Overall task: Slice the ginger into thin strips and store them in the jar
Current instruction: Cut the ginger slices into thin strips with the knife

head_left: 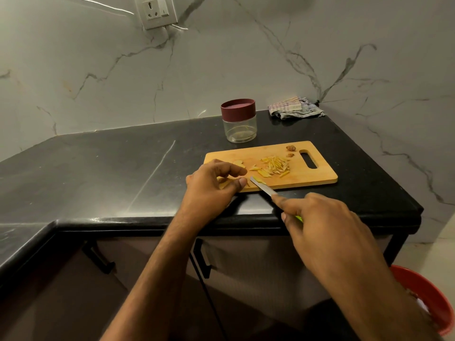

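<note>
A wooden cutting board (pixel 312 179) lies on the black counter. A heap of thin yellow ginger strips (pixel 273 166) sits at its middle, and two small brown ginger ends (pixel 290 151) lie near the handle hole. My left hand (pixel 213 184) rests at the board's left end, fingers curled over ginger slices (pixel 225 182). My right hand (pixel 325 227) grips a green-handled knife (pixel 262 187), forefinger along the blade, whose tip carries a strip. A clear jar (pixel 240 121) with a maroon lid stands closed behind the board.
A striped cloth (pixel 294 108) lies crumpled in the back corner by the marble wall. The counter's front edge (pixel 147 221) runs just under my wrists. A red bucket (pixel 426 296) stands on the floor at the lower right. A wall socket (pixel 156 11) is up high.
</note>
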